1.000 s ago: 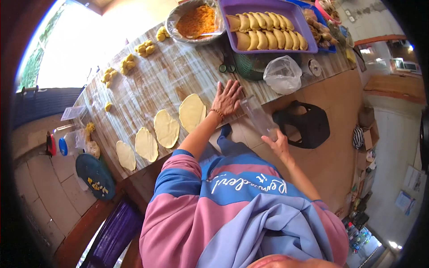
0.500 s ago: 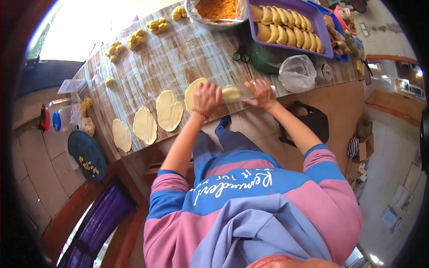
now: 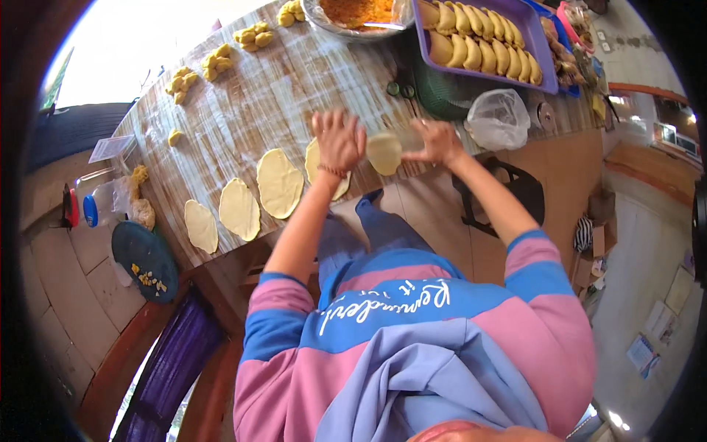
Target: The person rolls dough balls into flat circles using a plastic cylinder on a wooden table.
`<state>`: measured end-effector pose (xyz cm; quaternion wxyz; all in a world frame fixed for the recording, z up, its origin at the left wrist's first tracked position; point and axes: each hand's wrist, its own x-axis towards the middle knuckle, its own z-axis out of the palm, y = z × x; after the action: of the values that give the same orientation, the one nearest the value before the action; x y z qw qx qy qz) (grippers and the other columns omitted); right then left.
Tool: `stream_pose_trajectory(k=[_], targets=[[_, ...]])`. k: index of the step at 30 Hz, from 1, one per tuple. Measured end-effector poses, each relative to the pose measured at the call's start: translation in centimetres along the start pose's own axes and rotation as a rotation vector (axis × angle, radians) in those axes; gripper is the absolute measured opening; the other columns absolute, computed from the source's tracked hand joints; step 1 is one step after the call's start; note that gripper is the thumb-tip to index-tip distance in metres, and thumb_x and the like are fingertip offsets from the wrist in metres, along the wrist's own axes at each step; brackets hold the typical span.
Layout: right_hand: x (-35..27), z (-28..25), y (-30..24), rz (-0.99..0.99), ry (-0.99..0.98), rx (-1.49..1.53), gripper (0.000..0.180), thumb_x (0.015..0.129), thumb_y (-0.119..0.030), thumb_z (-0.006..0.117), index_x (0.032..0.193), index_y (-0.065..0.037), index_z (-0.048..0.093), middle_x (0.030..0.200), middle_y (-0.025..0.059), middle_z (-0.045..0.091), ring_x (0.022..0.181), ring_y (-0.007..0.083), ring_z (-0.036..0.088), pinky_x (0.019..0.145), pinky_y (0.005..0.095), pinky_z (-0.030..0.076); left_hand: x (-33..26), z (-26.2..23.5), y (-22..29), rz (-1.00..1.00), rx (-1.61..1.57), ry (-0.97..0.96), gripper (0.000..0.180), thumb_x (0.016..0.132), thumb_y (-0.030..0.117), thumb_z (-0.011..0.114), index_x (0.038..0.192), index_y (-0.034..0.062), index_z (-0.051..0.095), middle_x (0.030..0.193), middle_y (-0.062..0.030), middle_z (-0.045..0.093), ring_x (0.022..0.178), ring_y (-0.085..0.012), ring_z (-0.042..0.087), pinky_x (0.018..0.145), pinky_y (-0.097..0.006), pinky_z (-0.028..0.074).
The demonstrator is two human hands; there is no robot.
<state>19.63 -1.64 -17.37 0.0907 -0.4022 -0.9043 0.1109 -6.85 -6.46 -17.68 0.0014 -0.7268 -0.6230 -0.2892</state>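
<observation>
A pale round of dough is held up between both hands, just above the near edge of the floured worktop. The left hand has its fingers spread, its fingertips touching the round's left edge; the right hand is closed on the right edge. Beneath the left hand lies a flat disc, and three more discs run in a row to its left along the worktop's edge. Small yellow dough lumps sit farther back. Beyond the hands, a purple tray carries folded pastries, beside a bowl of orange filling. A clear plastic bag lies right of the hands.
</observation>
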Motion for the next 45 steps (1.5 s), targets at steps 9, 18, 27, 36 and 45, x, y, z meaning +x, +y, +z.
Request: stream_pose_trajectory(k=[9, 18, 27, 36, 45], targets=[[-0.5, -1.3, -1.2, 0.063, 0.092, -0.062, 0.076, 0.070, -0.076, 0.066, 0.104, -0.008, 0.063, 0.088, 0.0140, 0.068, 0.080, 0.0336, 0.067, 0.078, 0.0427, 0.052, 4.0, 0.4, -1.0, -0.026, -0.279, -0.164, 0.030, 0.092, 0.031, 0.060, 0.077, 0.0058, 0.061, 0.075, -0.0154, 0.056, 0.076, -0.0347, 0.058, 0.071, -0.045, 0.048], [-8.8, 0.1, -6.2, 0.037, 0.105, -0.151, 0.074, 0.074, -0.056, 0.072, 0.131, -0.013, 0.053, 0.118, 0.0048, 0.056, 0.113, 0.0241, 0.051, 0.100, 0.0414, 0.037, -11.5, -4.0, 3.9, 0.050, -0.181, -0.225, 0.056, 0.086, 0.028, 0.063, 0.135, 0.0044, 0.050, 0.133, -0.0144, 0.051, 0.124, -0.0320, 0.045, 0.105, -0.047, 0.033], [-1.4, 0.8, 0.1, 0.093, 0.002, -0.002, 0.075, 0.073, -0.072, 0.067, 0.113, -0.009, 0.063, 0.099, 0.0156, 0.068, 0.092, 0.0302, 0.065, 0.083, 0.0447, 0.049, -0.7, 0.2, -1.0, 0.185, -0.022, -0.212, 0.039, 0.091, 0.038, 0.057, 0.118, 0.0104, 0.062, 0.121, -0.0096, 0.055, 0.117, -0.0299, 0.047, 0.105, -0.049, 0.032], [0.8, -4.8, -1.2, 0.592, -0.320, 0.635, 0.072, 0.077, -0.072, 0.065, 0.096, -0.003, 0.066, 0.085, 0.0173, 0.070, 0.083, 0.0301, 0.068, 0.075, 0.0416, 0.051, 8.6, 0.9, -2.8, -0.451, -0.540, -0.227, 0.041, 0.097, 0.042, 0.055, 0.107, 0.0049, 0.068, 0.088, -0.0121, 0.069, 0.079, -0.0269, 0.066, 0.074, -0.038, 0.052], [-8.2, 0.0, -16.5, 1.012, 0.156, 0.801, 0.070, 0.076, -0.048, 0.079, 0.123, -0.003, 0.054, 0.099, 0.0156, 0.067, 0.084, 0.0275, 0.067, 0.072, 0.0404, 0.054, 9.9, 3.3, 4.5, 0.436, -0.568, -0.554, 0.022, 0.089, 0.024, 0.059, 0.088, 0.0047, 0.069, 0.087, -0.0151, 0.066, 0.078, -0.0353, 0.065, 0.070, -0.044, 0.053]])
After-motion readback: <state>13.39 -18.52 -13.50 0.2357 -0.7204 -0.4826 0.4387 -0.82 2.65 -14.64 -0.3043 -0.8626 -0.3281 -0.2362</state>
